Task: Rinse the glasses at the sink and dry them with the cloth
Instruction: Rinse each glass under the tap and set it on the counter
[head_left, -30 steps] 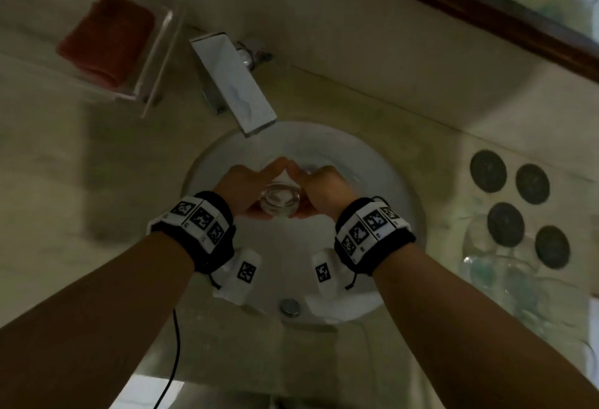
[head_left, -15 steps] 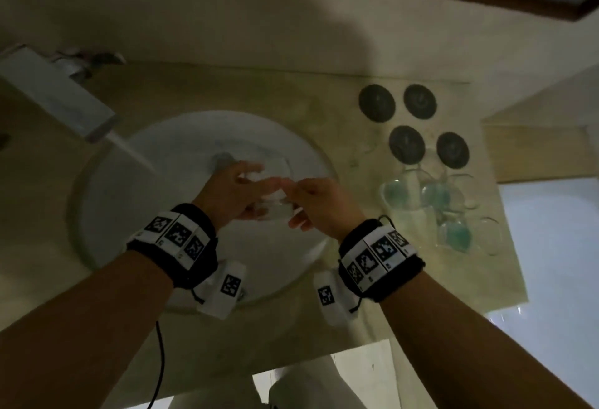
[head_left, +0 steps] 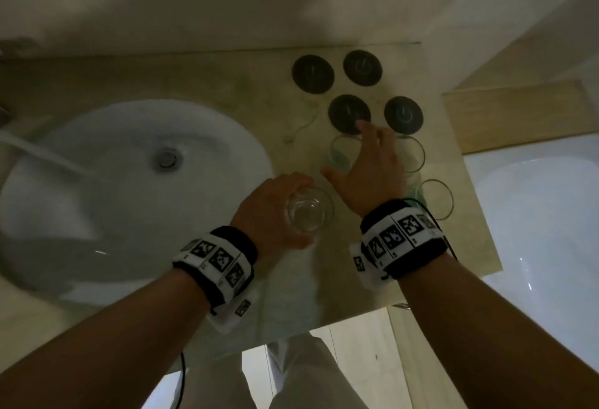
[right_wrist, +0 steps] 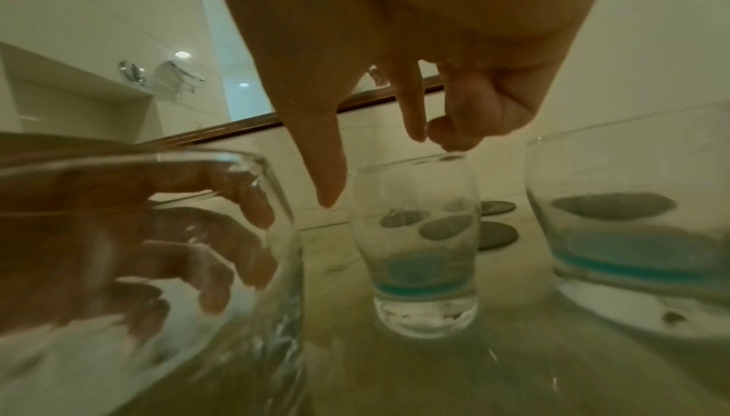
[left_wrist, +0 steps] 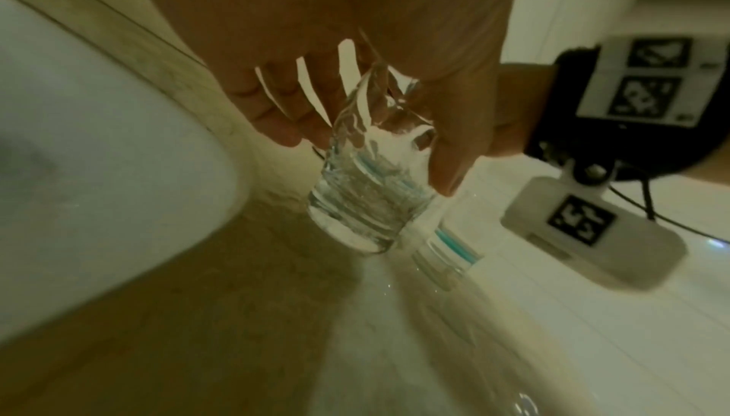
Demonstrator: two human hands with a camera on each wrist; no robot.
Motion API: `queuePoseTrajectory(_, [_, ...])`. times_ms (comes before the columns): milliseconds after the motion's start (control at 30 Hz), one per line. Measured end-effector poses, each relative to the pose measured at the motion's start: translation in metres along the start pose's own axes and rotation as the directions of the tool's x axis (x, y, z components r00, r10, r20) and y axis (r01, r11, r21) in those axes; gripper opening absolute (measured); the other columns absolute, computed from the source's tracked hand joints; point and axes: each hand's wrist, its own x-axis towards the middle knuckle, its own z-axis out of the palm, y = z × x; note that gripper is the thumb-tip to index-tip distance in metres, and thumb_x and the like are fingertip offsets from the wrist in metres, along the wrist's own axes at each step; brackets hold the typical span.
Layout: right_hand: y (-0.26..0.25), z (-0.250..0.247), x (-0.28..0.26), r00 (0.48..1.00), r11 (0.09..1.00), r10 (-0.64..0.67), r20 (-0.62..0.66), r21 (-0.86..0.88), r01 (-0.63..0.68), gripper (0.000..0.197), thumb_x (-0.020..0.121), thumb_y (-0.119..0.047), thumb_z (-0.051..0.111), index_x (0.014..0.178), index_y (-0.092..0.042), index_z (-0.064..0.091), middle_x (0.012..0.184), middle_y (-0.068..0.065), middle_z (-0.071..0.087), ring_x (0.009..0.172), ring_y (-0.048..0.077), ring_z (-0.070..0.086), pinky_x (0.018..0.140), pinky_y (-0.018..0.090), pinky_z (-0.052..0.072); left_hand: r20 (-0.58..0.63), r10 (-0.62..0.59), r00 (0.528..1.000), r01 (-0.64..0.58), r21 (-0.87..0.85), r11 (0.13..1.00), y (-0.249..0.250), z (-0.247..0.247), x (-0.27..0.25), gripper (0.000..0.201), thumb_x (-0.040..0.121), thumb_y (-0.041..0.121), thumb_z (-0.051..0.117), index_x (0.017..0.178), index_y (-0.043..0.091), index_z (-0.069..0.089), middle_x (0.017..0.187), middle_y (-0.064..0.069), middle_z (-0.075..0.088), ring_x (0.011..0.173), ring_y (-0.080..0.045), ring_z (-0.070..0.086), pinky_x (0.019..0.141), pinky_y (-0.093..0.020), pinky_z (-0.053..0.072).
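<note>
A clear rinsed glass [head_left: 309, 213] is held upright in the left hand [head_left: 272, 211], fingers and thumb wrapped round its wall, out over the counter [head_left: 227, 84] just right of the sink [head_left: 136, 136]. Wet streaks can be seen on it in the left wrist view, so it's judged to be rinsed but not dried. No cloth is seen anywhere in these views, so where drying would happen can't be told

The right hand [head_left: 369, 169] is held over the group of glasses with blue-tinted bottoms [right_wrist: 421, 244], nothing gripped yet: thumb and forefinger spread loosely above one rim, the other fingers partly curled. Four dark coasters [head_left: 348, 114] are laid out just behind the glasses

What could go wrong, as a guess: the wet glass could be let slip, since it's gripped one-handed while attention is on the other side. The standing glasses are packed close, so a neighbour could get knocked as one is lifted out. Water is also running into the sink unattended, so splash onto the counter is likely
</note>
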Motion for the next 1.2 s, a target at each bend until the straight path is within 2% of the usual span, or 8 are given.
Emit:
queuePoseTrajectory(233, [0.002, -0.007, 0.025, 0.981, 0.969, 0.048, 0.188, -0.248, 0.000, 0.087, 0.073, -0.057, 0.080, 0.141, -0.020, 0.040, 0.133, 0.013, 0.056, 0.119, 0.037, 0.059, 0.092, 0.047, 0.054, 0.017, 0.042, 0.999, -0.042, 0.042, 0.998, -0.001, 0.027, 0.014, 0.096, 0.060, 0.035, 0.091, 0.145, 0.027, 0.045, 0.136, 0.000, 0.056, 0.123, -0.026, 0.050, 0.106, -0.042, 0.043])
queuePoseTrajectory(333, [-0.001, -0.006, 0.029, 0.980, 0.967, 0.055, 0.191, -0.253, -0.005, 0.080, 0.071, -0.054, 0.084, 0.132, -0.021, 0.045, 0.119, 0.011, 0.065, 0.107, 0.034, 0.065, 0.081, 0.041, 0.055, 0.050, 0.036, 0.998, -0.039, 0.073, 0.997, -0.005, 0.028, 0.019, 0.100, 0.063, 0.038, 0.090, 0.148, 0.033, 0.038, 0.141, 0.003, 0.051, 0.126, -0.022, 0.047, 0.107, -0.039, 0.041])
queuePoseTrajectory(467, [-0.022, -0.020, 0.032, 0.992, 0.979, 0.013, 0.129, -0.204, 0.014, 0.077, 0.068, -0.046, 0.089, 0.133, -0.026, 0.052, 0.129, 0.009, 0.062, 0.113, 0.034, 0.063, 0.089, 0.044, 0.054, 0.075, 0.016, 0.997, -0.017, 0.000, 1.000, -0.012, 0.007, 0.018, 0.116, 0.055, 0.049, 0.093, 0.150, 0.037, 0.028, 0.147, 0.004, 0.042, 0.133, -0.020, 0.041, 0.113, -0.040, 0.037])
queuePoseTrajectory(600, [-0.074, -0.036, 0.037, 0.993, 0.965, -0.099, 0.057, -0.239, 0.110, 0.078, 0.066, -0.049, 0.089, 0.130, -0.024, 0.053, 0.131, 0.008, 0.061, 0.115, 0.034, 0.062, 0.089, 0.043, 0.052, -0.142, -0.074, 0.987, 0.032, -0.281, 0.959, -0.030, -0.045, 0.005, 0.105, 0.060, 0.049, 0.090, 0.148, 0.029, 0.036, 0.142, 0.007, 0.047, 0.125, -0.013, 0.047, 0.106, -0.039, 0.044])
queuePoseTrajectory(767, [-0.161, -0.021, 0.044, 0.968, 0.960, -0.221, 0.117, -0.147, 0.237, 0.085, 0.064, -0.050, 0.089, 0.136, -0.024, 0.052, 0.135, 0.004, 0.060, 0.118, 0.027, 0.061, 0.091, 0.039, 0.054, -0.394, -0.138, 0.909, -0.023, -0.378, 0.926, -0.067, -0.113, -0.011, 0.096, 0.066, 0.046, 0.088, 0.146, 0.029, 0.039, 0.137, 0.011, 0.050, 0.116, -0.003, 0.050, 0.087, -0.013, 0.044])
queuePoseTrajectory(867, [-0.211, 0.011, 0.041, 0.929, 0.938, -0.309, 0.205, -0.098, 0.334, 0.087, 0.063, -0.053, 0.087, 0.137, -0.026, 0.050, 0.130, 0.001, 0.061, 0.111, 0.023, 0.063, 0.089, 0.036, 0.055, -0.472, -0.177, 0.864, -0.030, -0.400, 0.916, -0.093, -0.142, -0.025, 0.095, 0.066, 0.040, 0.090, 0.146, 0.031, 0.039, 0.139, 0.012, 0.049, 0.117, -0.001, 0.049, 0.086, -0.009, 0.043])
queuePoseTrajectory(1000, [-0.269, 0.074, 0.029, 0.838, 0.904, -0.389, 0.383, -0.014, 0.427, 0.085, 0.065, -0.052, 0.086, 0.136, -0.022, 0.048, 0.120, -0.003, 0.061, 0.104, 0.018, 0.061, 0.085, 0.031, 0.052, -0.510, -0.269, 0.817, -0.005, -0.473, 0.881, -0.134, -0.169, -0.048, 0.092, 0.068, 0.030, 0.091, 0.146, 0.025, 0.042, 0.137, 0.007, 0.053, 0.121, -0.005, 0.051, 0.095, -0.022, 0.050])
queuePoseTrajectory(1200, [-0.320, 0.139, 0.018, 0.739, 0.899, -0.427, 0.521, 0.160, 0.407, 0.099, 0.066, -0.055, 0.087, 0.146, -0.016, 0.044, 0.134, 0.003, 0.061, 0.120, 0.021, 0.060, 0.097, 0.030, 0.050, -0.467, -0.474, 0.747, 0.124, -0.603, 0.788, -0.204, -0.196, -0.083, 0.085, 0.062, 0.027, 0.093, 0.136, 0.020, 0.052, 0.120, 0.006, 0.063, 0.106, -0.013, 0.064, 0.093, -0.035, 0.055])
